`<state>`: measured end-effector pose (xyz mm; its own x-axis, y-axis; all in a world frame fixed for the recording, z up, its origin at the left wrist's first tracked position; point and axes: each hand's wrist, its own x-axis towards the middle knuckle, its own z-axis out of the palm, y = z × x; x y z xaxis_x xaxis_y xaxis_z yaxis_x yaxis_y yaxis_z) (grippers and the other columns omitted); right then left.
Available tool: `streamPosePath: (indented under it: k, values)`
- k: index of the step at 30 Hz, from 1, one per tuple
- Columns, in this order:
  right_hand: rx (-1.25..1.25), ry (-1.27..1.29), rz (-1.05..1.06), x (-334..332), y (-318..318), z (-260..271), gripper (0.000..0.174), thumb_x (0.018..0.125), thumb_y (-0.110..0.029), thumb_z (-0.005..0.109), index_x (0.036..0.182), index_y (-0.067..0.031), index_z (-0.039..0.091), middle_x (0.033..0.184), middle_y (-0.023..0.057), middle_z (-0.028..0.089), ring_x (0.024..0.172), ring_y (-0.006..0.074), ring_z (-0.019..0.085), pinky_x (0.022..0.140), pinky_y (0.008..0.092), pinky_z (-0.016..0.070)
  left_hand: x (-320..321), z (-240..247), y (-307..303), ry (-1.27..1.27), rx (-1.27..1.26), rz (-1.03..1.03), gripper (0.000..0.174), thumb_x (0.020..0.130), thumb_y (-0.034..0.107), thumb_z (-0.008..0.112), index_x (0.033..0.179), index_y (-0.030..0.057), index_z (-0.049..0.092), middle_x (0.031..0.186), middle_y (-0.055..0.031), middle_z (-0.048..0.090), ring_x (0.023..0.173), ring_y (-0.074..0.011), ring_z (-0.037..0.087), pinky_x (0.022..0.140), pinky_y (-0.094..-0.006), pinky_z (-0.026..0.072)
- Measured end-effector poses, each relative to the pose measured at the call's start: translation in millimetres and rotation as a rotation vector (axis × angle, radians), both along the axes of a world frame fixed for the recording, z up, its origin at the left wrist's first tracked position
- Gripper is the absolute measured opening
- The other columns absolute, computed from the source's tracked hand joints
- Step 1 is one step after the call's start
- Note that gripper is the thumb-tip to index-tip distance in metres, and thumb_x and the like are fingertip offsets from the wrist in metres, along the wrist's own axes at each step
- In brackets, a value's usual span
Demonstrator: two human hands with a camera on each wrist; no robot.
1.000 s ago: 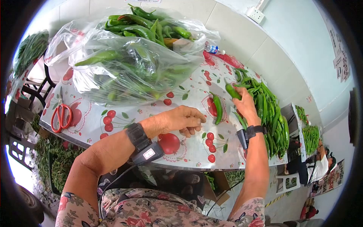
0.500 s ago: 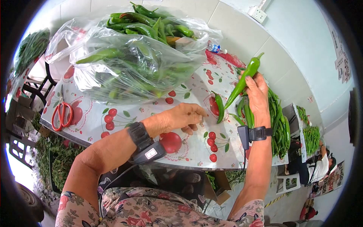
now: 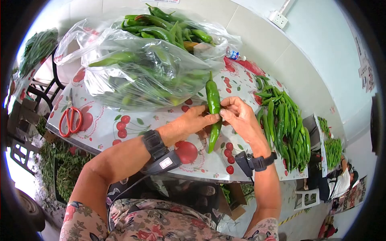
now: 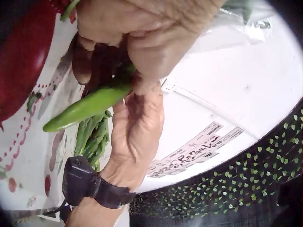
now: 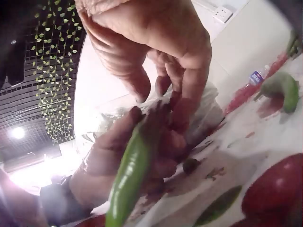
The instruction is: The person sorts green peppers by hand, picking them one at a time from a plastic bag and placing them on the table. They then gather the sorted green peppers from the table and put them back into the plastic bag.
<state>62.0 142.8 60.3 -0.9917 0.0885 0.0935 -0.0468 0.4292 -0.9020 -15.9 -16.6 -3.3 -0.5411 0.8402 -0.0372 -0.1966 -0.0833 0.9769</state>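
Left grip (image 3: 188, 121) was clamped on a green pepper (image 3: 212, 96) mid-frame; right grip (image 3: 244, 119), closure could not be told. Handover judged in hand; next move required steady left hold.

**Q:** ok numbers only, how many of everything you got there?

**Me:** Two hands, my left hand (image 3: 191, 121) plus my right hand (image 3: 242, 120), and exactly one green chili (image 3: 213, 96) between them.

**Q:** lol just one? what about the rest?

**Me:** One pair of scissors (image 3: 70, 107), one plastic bottle (image 3: 233, 54), one big clear bag (image 3: 124, 90). Chilies inside that bag: a bunch, can't count them through the plastic. Loose heap (image 3: 287, 128) is easily more than ten, too much overlap for an exact number.

**Q:** anything else?

**Me:** Two wrist straps (image 3: 155, 144), one per arm. Then one wall socket (image 3: 278, 19) and one white stool (image 3: 307, 199).
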Motion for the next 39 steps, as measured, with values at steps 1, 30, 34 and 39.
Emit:
streamPosePath:
  k: [1, 30, 34, 39]
  values:
    - [0.005, 0.011, -0.007, 4.7, -3.0, -0.1, 0.026, 0.085, -0.013, 0.059, 0.105, -0.0006, 0.05, 0.086, 0.0051, 0.059, 0.074, 0.0096, 0.054, 0.063, 0.0237, 0.0457, 1.2, 0.7, 0.1, -0.013, 0.022, 0.007, 0.051, 0.089, 0.033, 0.057, 0.123, -0.0019, 0.044, 0.092, -0.0101, 0.059, 0.072, -0.0151, 0.06, 0.054, -0.0274, 0.0513]
    - [0.35, 0.066, 0.009, -24.7, -7.4, 82.0, 0.02, 0.082, -0.015, 0.058, 0.089, 0.0032, 0.06, 0.072, 0.0022, 0.059, 0.06, 0.0072, 0.046, 0.054, 0.0231, 0.0403, 4.1, 1.2, -1.2, 0.111, 0.007, -0.198, 0.033, 0.09, 0.022, 0.052, 0.115, 0.002, 0.055, 0.088, -0.0057, 0.062, 0.071, -0.0095, 0.057, 0.06, -0.0239, 0.0481]
    - [0.599, 0.075, 0.046, -52.2, -27.6, 99.0, 0.02, 0.08, -0.014, 0.059, 0.089, 0.0036, 0.059, 0.068, 0.0028, 0.056, 0.062, 0.0091, 0.048, 0.057, 0.0265, 0.0427, 9.2, 13.8, -5.4, 0.107, -0.062, -0.184, 0.031, 0.089, 0.019, 0.052, 0.114, 0.0019, 0.056, 0.086, -0.0038, 0.061, 0.068, -0.0084, 0.055, 0.058, -0.023, 0.0461]
    - [0.404, 0.271, 0.102, -82.7, -56.9, 95.5, 0.018, 0.079, -0.011, 0.06, 0.091, 0.0034, 0.06, 0.072, 0.0042, 0.058, 0.062, 0.009, 0.05, 0.059, 0.0254, 0.0433, 10.4, 5.8, -2.4, 0.048, 0.011, -0.164, 0.026, 0.088, 0.019, 0.054, 0.108, 0.0023, 0.057, 0.084, -0.0019, 0.06, 0.067, -0.0079, 0.053, 0.059, -0.0223, 0.0446]
